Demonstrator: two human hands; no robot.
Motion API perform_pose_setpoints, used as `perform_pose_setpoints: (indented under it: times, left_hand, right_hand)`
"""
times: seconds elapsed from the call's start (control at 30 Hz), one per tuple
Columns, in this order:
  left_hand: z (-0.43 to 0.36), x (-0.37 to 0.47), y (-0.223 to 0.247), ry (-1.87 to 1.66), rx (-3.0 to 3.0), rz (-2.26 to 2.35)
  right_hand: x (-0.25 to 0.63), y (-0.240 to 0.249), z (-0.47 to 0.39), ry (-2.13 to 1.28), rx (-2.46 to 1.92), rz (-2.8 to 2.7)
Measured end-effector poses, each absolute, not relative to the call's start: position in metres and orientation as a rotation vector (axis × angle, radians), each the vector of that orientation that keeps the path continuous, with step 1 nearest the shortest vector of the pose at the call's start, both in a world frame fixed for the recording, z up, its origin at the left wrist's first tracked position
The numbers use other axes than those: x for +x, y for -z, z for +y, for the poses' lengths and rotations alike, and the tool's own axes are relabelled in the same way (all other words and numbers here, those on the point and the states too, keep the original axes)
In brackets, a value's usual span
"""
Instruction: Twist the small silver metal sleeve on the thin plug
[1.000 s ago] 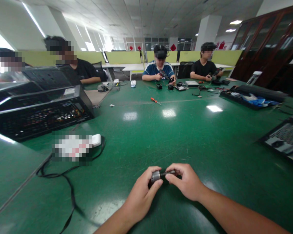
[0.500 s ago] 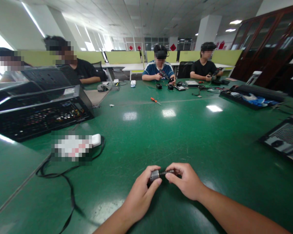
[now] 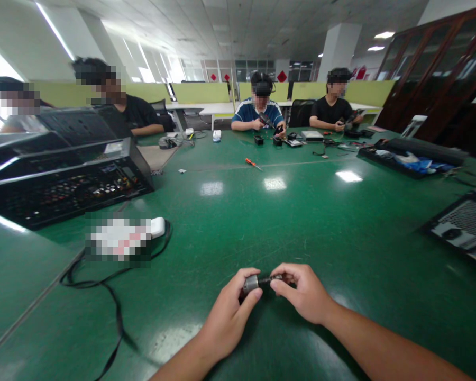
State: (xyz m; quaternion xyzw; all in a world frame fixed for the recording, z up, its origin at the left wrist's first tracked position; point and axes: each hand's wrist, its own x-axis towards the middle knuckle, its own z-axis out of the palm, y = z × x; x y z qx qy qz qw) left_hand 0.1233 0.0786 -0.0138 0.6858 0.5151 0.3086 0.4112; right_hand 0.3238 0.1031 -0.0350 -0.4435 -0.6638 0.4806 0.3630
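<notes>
My left hand (image 3: 227, 315) is closed around a short grey metal cylinder (image 3: 251, 284), with the thumb along its near side and the fingers over the far side. From the cylinder's right end a thin dark shaft (image 3: 265, 281) runs toward my right hand (image 3: 304, 293). The thumb and fingers of that hand pinch the shaft's outer end, where a narrow ribbed metal piece shows between them. Both hands are low over the green table (image 3: 238, 222). Whether shaft and cylinder are one piece I cannot tell.
An opened black computer case (image 3: 63, 185) stands at the left. A white charger (image 3: 157, 227) and black strap (image 3: 117, 312) lie nearer. An orange screwdriver (image 3: 253, 163) is ahead, and another metal case (image 3: 466, 222) sits right. Several people work across the table.
Hardly anything differs. My right hand has shifted very slightly, still pinching the shaft's end, while my left hand keeps its hold on the cylinder.
</notes>
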Motion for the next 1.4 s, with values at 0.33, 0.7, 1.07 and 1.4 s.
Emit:
perform_pose_setpoints:
  times: [0.33, 0.7, 1.07, 1.4]
  left_hand:
    - [0.0787, 0.1212, 0.0143, -0.783, 1.713, 1.305]
    - [0.0784, 0.1205, 0.0164, -0.775, 1.708, 1.305]
    - [0.0784, 0.1198, 0.0159, -0.789, 1.688, 1.312]
    - [0.0777, 0.1189, 0.0186, -0.801, 1.671, 1.317]
  right_hand:
    - [0.3251, 0.0331, 0.1044, -1.255, -1.148, -1.695]
    - [0.3251, 0.0365, 0.1051, -1.262, -1.15, -1.684]
    - [0.3281, 0.0349, 0.1066, -1.266, -1.144, -1.665]
    - [0.3277, 0.0344, 0.1068, -1.282, -1.142, -1.647]
